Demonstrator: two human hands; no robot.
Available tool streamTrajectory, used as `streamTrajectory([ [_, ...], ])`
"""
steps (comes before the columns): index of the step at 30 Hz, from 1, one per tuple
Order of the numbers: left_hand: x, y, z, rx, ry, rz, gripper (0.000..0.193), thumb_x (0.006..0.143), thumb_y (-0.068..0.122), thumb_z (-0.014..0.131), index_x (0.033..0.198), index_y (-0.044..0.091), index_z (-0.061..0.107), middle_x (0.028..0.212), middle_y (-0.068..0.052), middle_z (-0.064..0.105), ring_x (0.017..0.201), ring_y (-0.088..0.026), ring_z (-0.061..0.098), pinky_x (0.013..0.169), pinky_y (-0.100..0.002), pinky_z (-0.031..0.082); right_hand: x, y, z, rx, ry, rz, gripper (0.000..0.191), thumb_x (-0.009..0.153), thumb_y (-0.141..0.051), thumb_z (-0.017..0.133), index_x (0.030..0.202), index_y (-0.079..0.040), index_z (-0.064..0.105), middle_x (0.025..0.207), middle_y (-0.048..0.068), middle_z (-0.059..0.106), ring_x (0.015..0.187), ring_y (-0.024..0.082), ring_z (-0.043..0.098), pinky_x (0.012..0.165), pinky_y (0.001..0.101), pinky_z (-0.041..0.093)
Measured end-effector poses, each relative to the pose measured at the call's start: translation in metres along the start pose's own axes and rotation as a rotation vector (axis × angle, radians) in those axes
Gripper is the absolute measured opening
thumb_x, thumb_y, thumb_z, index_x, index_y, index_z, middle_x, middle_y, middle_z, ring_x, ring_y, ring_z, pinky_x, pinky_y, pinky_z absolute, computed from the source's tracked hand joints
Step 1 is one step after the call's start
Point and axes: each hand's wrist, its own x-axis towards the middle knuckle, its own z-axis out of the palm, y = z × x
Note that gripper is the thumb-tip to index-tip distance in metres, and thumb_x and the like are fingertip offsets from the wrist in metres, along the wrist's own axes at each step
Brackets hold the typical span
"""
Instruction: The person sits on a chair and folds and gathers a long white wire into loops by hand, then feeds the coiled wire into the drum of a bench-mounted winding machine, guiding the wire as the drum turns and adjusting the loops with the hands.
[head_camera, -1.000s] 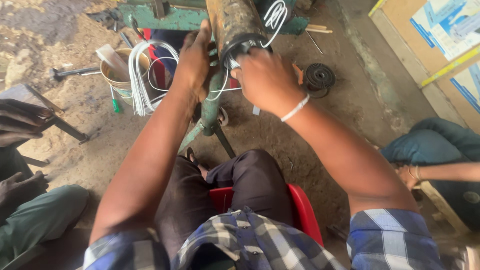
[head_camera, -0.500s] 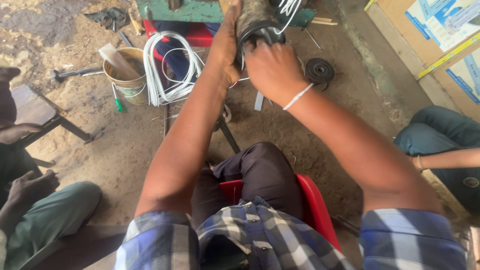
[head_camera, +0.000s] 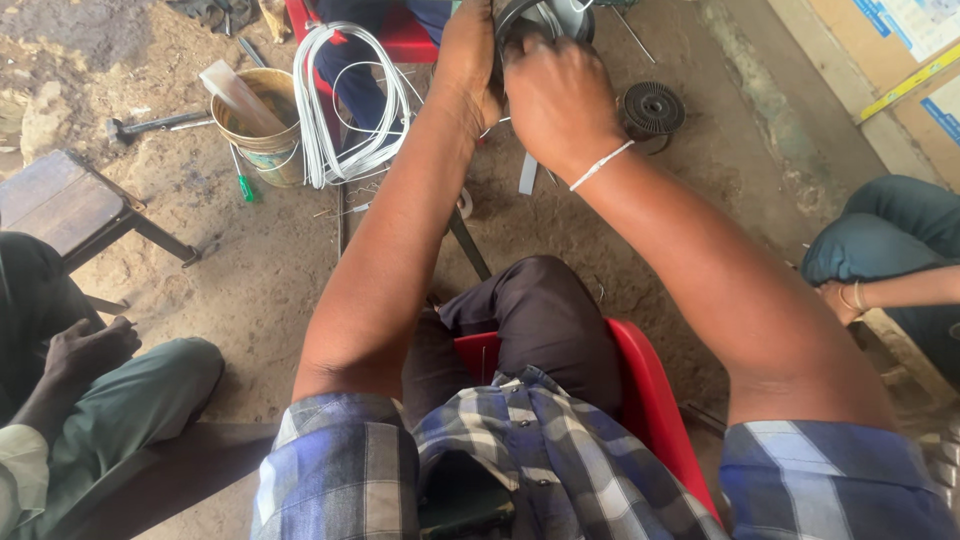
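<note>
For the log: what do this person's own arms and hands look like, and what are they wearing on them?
Both arms are bare from the upper arm down, with short sleeves of a blue, white and grey checked shirt. The left hand wears nothing that shows. The right hand has a thin white band around the wrist. No gloves, watch or rings can be made out.

A dirt-floor repair workshop: hammer (head_camera: 150, 124), wire coil (head_camera: 345, 105), grinding disc (head_camera: 652, 107) lie about.
</note>
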Motion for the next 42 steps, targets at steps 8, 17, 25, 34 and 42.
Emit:
streamTrajectory([
  [8,0.009,-0.004,-0.007,-0.068,-0.186,0.002,0.051,0.099,0.049,0.048,0.097,0.001,0.063,0.094,-0.017,0.07,0.088,-0.032,0.07,0.084,-0.052,0.061,0.018,-0.005,0.014,0.054,-0.068,0.109,0.014,0.088,-0.007,0.062,0.09,0.0,0.074,0.104,0.021,0.071,0.087,0.037,0.072,0.073,0.046,0.058],
  [17,-0.151,-0.001,-0.007,1.645,0.259,1.08,0.031,0.106,0.028,0.061,0.122,0.002,0.056,0.11,-0.021,0.064,0.101,-0.04,0.062,0.09,-0.046,0.046,-0.058,0.043,-0.086,0.779,0.214,0.312,0.023,0.109,-0.009,0.063,0.132,-0.007,0.068,0.115,0.009,0.074,0.103,0.019,0.073,0.092,0.0337,0.059],
  [25,-0.164,-0.039,-0.019,1.826,0.195,1.058,0.024,0.094,0.01,0.066,0.118,0.005,0.068,0.103,-0.014,0.069,0.095,-0.034,0.064,0.081,-0.045,0.053,-0.072,0.043,-0.023,1.238,-0.097,0.465,0.03,0.107,-0.025,0.059,0.13,-0.006,0.06,0.093,0.002,0.072,0.085,0.009,0.068,0.078,0.0263,0.054],
  [34,-0.073,-0.075,-0.015,1.538,0.107,0.847,0.018,0.093,0.007,0.068,0.11,0.004,0.07,0.098,-0.02,0.07,0.088,-0.043,0.068,0.076,-0.05,0.054,-0.051,0.044,0.017,1.229,-0.027,0.451,0.02,0.107,-0.021,0.062,0.1,-0.003,0.063,0.092,0.005,0.077,0.083,0.008,0.069,0.077,0.0271,0.056],
  [42,-0.136,-0.031,0.02,1.755,0.126,1.22,0.037,0.086,0.005,0.066,0.123,0.0,0.066,0.109,-0.02,0.072,0.094,-0.038,0.072,0.082,-0.043,0.058,-0.008,0.115,0.044,1.277,0.214,0.311,0.027,0.114,-0.026,0.059,0.112,-0.001,0.067,0.086,-0.002,0.055,0.08,0.009,0.049,0.073,0.0269,0.043],
])
